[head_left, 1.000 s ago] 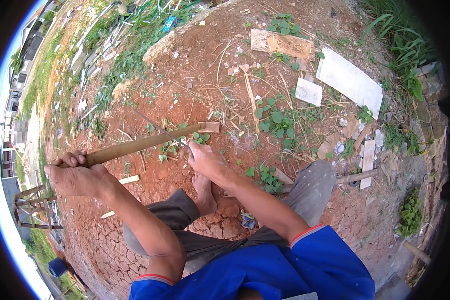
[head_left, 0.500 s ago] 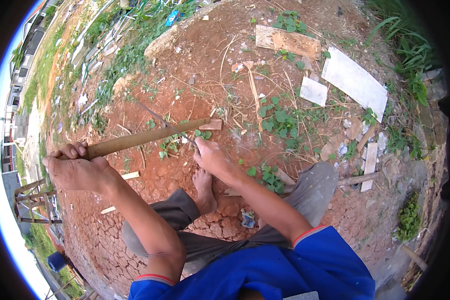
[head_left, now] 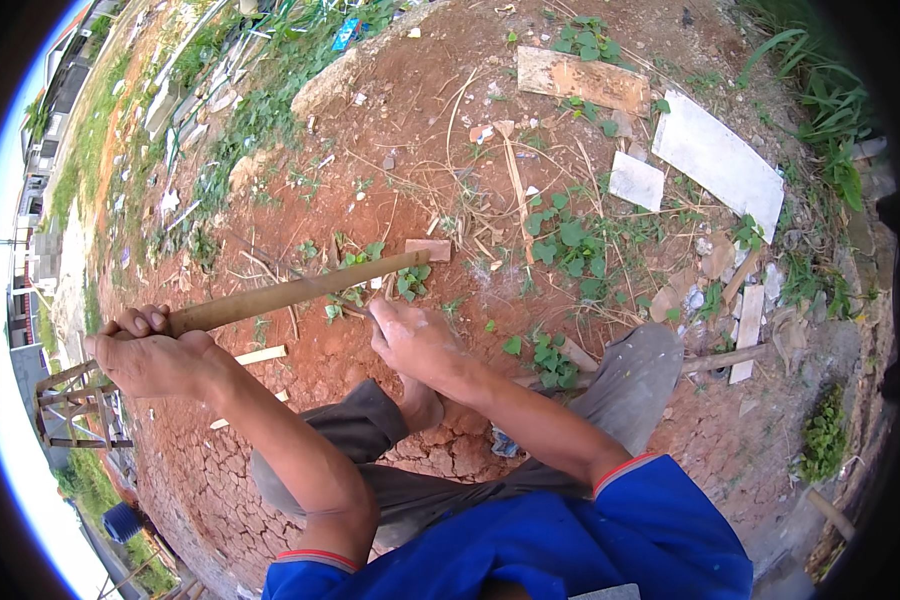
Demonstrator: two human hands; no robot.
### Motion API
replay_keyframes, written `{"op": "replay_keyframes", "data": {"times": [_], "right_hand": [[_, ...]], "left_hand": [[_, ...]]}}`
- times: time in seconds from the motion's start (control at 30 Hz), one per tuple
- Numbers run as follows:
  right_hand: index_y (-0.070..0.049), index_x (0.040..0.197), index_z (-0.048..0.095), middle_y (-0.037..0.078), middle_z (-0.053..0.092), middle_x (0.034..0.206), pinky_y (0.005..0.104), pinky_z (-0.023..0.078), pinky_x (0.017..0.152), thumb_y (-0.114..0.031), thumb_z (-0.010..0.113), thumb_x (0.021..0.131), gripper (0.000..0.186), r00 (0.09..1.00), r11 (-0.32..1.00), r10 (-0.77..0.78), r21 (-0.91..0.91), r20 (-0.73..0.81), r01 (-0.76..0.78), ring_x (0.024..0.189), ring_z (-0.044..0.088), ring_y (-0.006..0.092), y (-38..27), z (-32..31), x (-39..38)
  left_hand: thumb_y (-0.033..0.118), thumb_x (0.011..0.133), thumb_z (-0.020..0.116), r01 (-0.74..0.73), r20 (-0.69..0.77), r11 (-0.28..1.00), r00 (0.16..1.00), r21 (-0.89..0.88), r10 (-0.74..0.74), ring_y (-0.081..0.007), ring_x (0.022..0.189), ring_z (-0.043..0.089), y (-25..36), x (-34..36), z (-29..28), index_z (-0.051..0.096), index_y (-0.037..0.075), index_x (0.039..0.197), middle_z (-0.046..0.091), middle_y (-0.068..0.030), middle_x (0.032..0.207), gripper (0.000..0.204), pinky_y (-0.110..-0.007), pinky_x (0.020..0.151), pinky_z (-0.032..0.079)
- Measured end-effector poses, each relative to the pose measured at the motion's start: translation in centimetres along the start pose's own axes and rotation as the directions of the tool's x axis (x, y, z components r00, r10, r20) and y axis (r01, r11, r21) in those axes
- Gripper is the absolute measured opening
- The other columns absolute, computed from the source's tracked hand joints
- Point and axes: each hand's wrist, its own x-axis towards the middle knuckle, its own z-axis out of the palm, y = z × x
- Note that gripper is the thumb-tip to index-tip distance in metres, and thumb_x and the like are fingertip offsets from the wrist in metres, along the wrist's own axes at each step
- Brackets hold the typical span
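Observation:
My left hand (head_left: 160, 352) is wrapped round the near end of a bamboo pole (head_left: 300, 291), out at the left. The pole slants up to the right, its far tip at a small reddish block (head_left: 436, 250) on the soil. My right hand (head_left: 417, 342) is closed on a long, thin dark blade, a machete by its look, seen nearly edge-on. Motion blurs the blade, which now runs below and behind the pole; its grip is hidden in my fist. My bare foot (head_left: 422, 405) is partly covered by my right hand.
Cracked red soil lies under me. White boards (head_left: 720, 165) and a brown plank (head_left: 582, 80) lie at the far right. Leafy creepers (head_left: 570, 245) grow ahead. A wooden pole (head_left: 725, 358) lies by my right knee, and pale wood strips (head_left: 260, 355) by my left forearm.
My right hand has come down and slightly left, toward me. The blade has gone from crossing over the pole to lying below it. My left hand keeps its hold, slightly lower in view.

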Motion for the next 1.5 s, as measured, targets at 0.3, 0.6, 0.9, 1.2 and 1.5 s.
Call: {"op": "replay_keyframes", "data": {"times": [0.3,0.6,0.9,1.2,1.5], "right_hand": [[0.0,0.111,0.058,0.022,0.072,0.095,0.0548,0.057,0.08,-0.019,0.061,0.093,0.027,0.916,0.885,0.379,-0.341,0.132,-0.317,0.091,0.072,0.0423,7.8,-0.5,0.7],[0.001,0.115,0.06,0.026,0.071,0.1,0.0539,0.056,0.085,-0.022,0.061,0.092,0.032,0.85,0.816,0.51,-0.386,0.13,-0.43,0.095,0.07,0.045,12.4,-2.0,-0.9],[0.003,0.118,0.06,0.029,0.071,0.104,0.0527,0.054,0.093,-0.022,0.061,0.091,0.037,0.803,0.77,0.577,-0.425,0.149,-0.475,0.101,0.069,0.0438,17.6,-0.8,-3.5],[-0.002,0.113,0.064,0.018,0.072,0.08,0.0404,0.058,0.053,-0.025,0.066,0.092,0.031,0.605,0.608,0.794,-0.046,0.066,-0.793,0.056,0.069,0.0281,18.3,-1.4,-4.2],[0.0,0.117,0.058,0.012,0.068,0.087,0.0294,0.049,0.042,-0.027,0.076,0.093,0.041,0.499,0.367,0.658,0.818,-0.565,0.442,0.051,0.057,0.0136,1.3,-13.6,-0.5]], "left_hand": [[0.023,0.104,0.049,-0.019,-0.078,0.999,0.997,0.039,0.022,-0.012,0.054,0.04,-1.0,0.7,-1.5,0.044,0.007,0.083,0.041,-0.0023,0.064,0.027,-0.024,0.048,0.035],[0.024,0.104,0.048,0.026,-0.11,0.999,0.994,0.02,-0.024,-0.0124,0.054,0.039,-0.8,1.1,-1.5,0.044,0.007,0.082,0.04,-0.0019,0.063,0.028,-0.026,0.048,0.035],[0.023,0.103,0.046,0.042,-0.138,0.999,0.99,0.03,-0.038,-0.0133,0.054,0.039,-0.9,1.1,-1.3,0.045,0.006,0.083,0.04,-0.0025,0.063,0.026,-0.026,0.048,0.033],[0.04,0.108,0.049,0.076,-0.091,0.994,0.992,-0.073,-0.082,-0.0121,0.055,0.041,0.0,1.2,-3.2,0.045,0.008,0.085,0.041,-0.0012,0.064,0.04,-0.025,0.048,0.035],[0.028,0.107,0.043,0.534,-0.257,0.685,0.663,-0.495,-0.703,-0.0147,0.057,0.044,-7.5,-0.1,-12.2,0.042,0.013,0.077,0.043,0.0,0.064,0.033,-0.031,0.052,0.043]]}}
